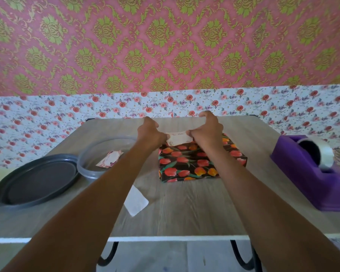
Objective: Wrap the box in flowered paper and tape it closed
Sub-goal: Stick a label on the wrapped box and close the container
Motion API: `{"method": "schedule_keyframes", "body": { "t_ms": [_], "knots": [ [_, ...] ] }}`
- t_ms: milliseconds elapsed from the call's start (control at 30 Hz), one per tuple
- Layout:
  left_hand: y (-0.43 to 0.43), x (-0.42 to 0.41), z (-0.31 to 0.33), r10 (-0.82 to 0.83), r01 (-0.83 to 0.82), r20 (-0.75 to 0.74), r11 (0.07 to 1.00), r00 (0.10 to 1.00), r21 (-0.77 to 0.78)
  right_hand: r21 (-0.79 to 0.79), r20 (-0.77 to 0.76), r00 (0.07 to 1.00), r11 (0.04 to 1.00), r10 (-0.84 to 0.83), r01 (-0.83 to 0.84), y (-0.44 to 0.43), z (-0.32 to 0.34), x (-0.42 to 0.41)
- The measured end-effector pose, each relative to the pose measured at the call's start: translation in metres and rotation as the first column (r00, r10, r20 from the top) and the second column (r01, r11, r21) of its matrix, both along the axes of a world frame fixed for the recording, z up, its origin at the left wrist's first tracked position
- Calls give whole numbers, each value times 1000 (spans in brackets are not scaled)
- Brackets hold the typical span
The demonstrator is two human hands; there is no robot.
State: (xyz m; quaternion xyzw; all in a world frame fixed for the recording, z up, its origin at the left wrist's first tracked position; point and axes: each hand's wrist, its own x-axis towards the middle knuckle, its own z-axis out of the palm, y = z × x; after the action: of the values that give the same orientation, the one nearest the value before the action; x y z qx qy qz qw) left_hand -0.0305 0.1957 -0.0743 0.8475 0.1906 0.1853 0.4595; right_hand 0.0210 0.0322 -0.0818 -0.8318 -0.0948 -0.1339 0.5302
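Note:
A box [196, 163] wrapped in black paper with red and orange tulips lies on the wooden table [185, 209]. Over its far edge I hold a small white label card [178, 138] with printed writing. My left hand [149, 132] pinches the card's left end. The card's right end is pinched by my right hand [206, 130]. The card looks to hover just above the box top, and whether it touches the paper is unclear.
A purple tape dispenser [312, 171] stands at the right. A clear round tub [98, 160] holding another label [110, 159] and its grey lid [35, 181] sit at the left. A white paper slip [136, 201] lies near my left forearm.

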Motion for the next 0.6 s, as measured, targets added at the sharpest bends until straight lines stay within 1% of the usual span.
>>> {"method": "schedule_keyframes", "body": {
  "t_ms": [133,233,333,600],
  "knots": [
    [5,13,-6,-4,5,-58,1000,998,18,19,-57,996,998,-66,67,1,-16,13],
    [6,18,-8,6,-7,-81,1000,997,-9,42,-75,993,995,-87,90,1,-19,17],
    [7,20,-10,19,-22,-85,999,996,-38,25,-70,995,997,-77,78,2,-19,17],
    [5,15,-10,22,-22,-67,1000,998,6,6,-62,995,997,-78,79,4,-22,15]
  ]
}}
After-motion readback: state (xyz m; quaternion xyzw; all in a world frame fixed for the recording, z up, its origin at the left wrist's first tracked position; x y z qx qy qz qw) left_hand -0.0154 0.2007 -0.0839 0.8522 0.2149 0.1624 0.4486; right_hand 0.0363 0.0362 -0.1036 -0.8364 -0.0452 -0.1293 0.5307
